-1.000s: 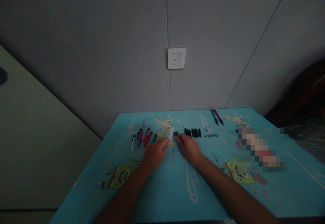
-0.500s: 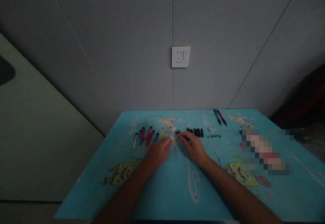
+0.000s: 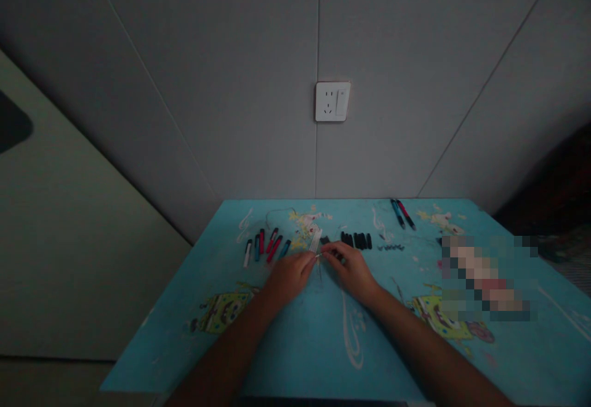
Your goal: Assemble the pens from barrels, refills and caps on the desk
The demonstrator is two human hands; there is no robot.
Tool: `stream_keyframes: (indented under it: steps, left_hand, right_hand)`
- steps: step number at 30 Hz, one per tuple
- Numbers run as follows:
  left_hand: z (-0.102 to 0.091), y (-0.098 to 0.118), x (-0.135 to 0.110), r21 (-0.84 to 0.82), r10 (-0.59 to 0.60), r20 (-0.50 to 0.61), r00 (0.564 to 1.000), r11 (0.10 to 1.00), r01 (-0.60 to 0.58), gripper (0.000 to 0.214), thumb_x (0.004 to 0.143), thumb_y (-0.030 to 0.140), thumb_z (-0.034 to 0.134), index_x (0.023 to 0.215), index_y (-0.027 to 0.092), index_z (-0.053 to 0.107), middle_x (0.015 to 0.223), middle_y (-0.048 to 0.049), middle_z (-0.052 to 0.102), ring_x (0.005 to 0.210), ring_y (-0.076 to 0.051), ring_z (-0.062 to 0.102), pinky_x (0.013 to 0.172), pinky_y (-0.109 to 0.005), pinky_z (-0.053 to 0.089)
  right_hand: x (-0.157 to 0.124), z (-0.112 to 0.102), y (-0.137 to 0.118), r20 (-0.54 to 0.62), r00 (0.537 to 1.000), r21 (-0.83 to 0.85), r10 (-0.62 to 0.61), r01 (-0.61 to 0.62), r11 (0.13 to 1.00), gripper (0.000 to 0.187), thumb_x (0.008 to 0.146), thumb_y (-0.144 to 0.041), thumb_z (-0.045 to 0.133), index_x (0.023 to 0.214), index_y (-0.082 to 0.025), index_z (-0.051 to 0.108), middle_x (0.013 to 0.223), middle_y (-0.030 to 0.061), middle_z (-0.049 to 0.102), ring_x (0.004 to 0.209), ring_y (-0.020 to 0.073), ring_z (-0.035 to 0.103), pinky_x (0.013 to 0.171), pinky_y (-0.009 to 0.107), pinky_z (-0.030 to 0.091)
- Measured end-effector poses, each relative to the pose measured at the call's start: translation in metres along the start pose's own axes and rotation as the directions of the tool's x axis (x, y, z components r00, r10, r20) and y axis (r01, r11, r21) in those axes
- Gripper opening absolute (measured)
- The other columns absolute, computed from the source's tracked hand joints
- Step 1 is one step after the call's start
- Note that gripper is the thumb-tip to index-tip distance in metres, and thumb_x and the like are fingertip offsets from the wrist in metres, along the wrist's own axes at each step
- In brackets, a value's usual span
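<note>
My left hand (image 3: 292,274) is closed in a pinch on a thin white stick (image 3: 317,255), which looks like a pen refill. Its tip points at the fingers of my right hand (image 3: 346,265), also pinched; whatever small piece they hold is too small to make out. The fingertips of both hands nearly meet. Just beyond them lies a bundle of thin white refills (image 3: 316,239). A small dark pile (image 3: 325,240) sits behind my right fingertips, and short black tube pieces (image 3: 356,241) lie in a row to its right.
Red, blue and white pen barrels (image 3: 261,241) lie on the left of the blue cartoon-print table (image 3: 295,345). Small springs (image 3: 390,247) lie right of the black pieces. Two whole pens (image 3: 403,214) rest near the wall. A blurred-out patch (image 3: 484,274) covers the right side.
My right fingers have come closer to the white stick in my left hand, so the gap between the hands has narrowed. The view has shifted slightly.
</note>
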State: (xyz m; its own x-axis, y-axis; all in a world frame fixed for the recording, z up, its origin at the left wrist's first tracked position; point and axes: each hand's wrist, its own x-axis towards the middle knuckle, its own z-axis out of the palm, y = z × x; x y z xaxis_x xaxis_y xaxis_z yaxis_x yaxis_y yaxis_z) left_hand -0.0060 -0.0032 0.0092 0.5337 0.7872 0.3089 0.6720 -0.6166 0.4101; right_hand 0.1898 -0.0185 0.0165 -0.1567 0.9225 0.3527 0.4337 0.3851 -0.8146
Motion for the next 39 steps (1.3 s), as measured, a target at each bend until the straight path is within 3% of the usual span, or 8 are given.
stream_keyframes:
  steps: [4,9,12,14,17,22,30,39]
  left_hand:
    - [0.001,0.0,-0.002,0.001,0.004,0.039,0.999,1.0,-0.004,0.027,0.1,0.033,0.037,0.103,0.021,0.061,0.09,-0.0049,0.07,0.081,-0.018,0.067,0.071,-0.026,0.046]
    - [0.002,-0.001,-0.001,0.005,-0.033,0.036,0.999,0.999,0.033,0.028,0.1,0.035,0.038,0.118,0.024,0.057,0.098,-0.004,0.072,0.086,-0.019,0.068,0.072,-0.027,0.047]
    - [0.003,-0.001,0.0,0.021,-0.072,-0.008,0.997,0.997,0.072,0.03,0.101,0.035,0.035,0.113,0.023,0.06,0.095,-0.0046,0.072,0.084,-0.018,0.068,0.072,-0.027,0.046]
    - [0.003,-0.001,0.001,0.022,-0.107,-0.045,0.993,0.994,0.108,0.03,0.1,0.034,0.036,0.112,0.023,0.061,0.096,-0.0051,0.072,0.084,-0.018,0.068,0.073,-0.027,0.046]
    - [0.001,-0.002,0.001,0.016,-0.133,-0.061,0.989,0.991,0.134,0.029,0.1,0.033,0.036,0.11,0.024,0.061,0.094,-0.0045,0.071,0.083,-0.018,0.067,0.073,-0.026,0.046]
    - [0.0,-0.004,0.002,0.033,-0.161,-0.081,0.984,0.986,0.164,0.027,0.1,0.03,0.037,0.103,0.023,0.062,0.086,-0.0034,0.07,0.078,-0.017,0.066,0.069,-0.025,0.044]
    - [-0.002,0.0,0.002,0.029,-0.164,-0.072,0.984,0.986,0.166,0.029,0.1,0.033,0.036,0.105,0.023,0.063,0.088,-0.0041,0.071,0.079,-0.017,0.066,0.07,-0.026,0.042]
    - [-0.005,0.003,0.002,0.039,-0.172,-0.049,0.984,0.984,0.174,0.033,0.101,0.036,0.034,0.104,0.023,0.064,0.09,-0.0041,0.072,0.081,-0.018,0.066,0.071,-0.026,0.042]
  right_hand:
    - [-0.001,0.004,0.0,0.012,0.999,0.05,0.049,-0.05,0.998,0.037,0.089,-0.031,0.058,0.125,-0.023,0.055,0.088,0.0015,0.07,0.077,0.016,0.064,0.072,0.028,0.048]
    - [-0.002,0.007,-0.001,0.015,0.997,0.091,0.076,-0.077,0.993,0.045,0.089,-0.033,0.059,0.131,-0.023,0.047,0.082,-0.0002,0.071,0.074,0.0163,0.065,0.07,0.027,0.048]
    - [0.0,0.002,0.002,-0.017,0.998,-0.009,0.063,-0.063,0.998,0.038,0.092,-0.036,0.054,0.128,-0.023,0.052,0.088,0.0021,0.071,0.077,0.0172,0.065,0.071,0.028,0.048]
    - [0.003,-0.004,0.007,-0.074,0.997,-0.18,0.024,-0.037,0.983,0.028,0.095,-0.035,0.049,0.117,-0.021,0.06,0.094,0.0055,0.07,0.084,0.0191,0.063,0.078,0.03,0.047]
    - [0.008,-0.016,0.018,-0.112,0.993,-0.468,-0.035,-0.022,0.883,0.024,0.095,-0.03,0.048,0.098,-0.018,0.068,0.097,0.0097,0.068,0.092,0.0227,0.06,0.087,0.035,0.042]
    - [0.01,-0.03,0.028,-0.143,0.989,-0.726,-0.029,-0.085,0.683,0.026,0.095,-0.03,0.047,0.096,-0.019,0.07,0.095,0.0114,0.065,0.089,0.024,0.056,0.084,0.036,0.039]
    - [0.006,-0.024,0.027,-0.123,0.992,-0.832,0.026,-0.117,0.542,0.03,0.092,-0.043,0.053,0.106,-0.02,0.068,0.1,0.0134,0.061,0.095,0.0281,0.052,0.082,0.039,0.033]
    - [0.009,-0.021,0.026,-0.154,0.987,-0.886,0.053,-0.161,0.434,0.024,0.093,-0.035,0.052,0.102,-0.02,0.069,0.1,0.0108,0.062,0.097,0.0266,0.052,0.081,0.037,0.031]
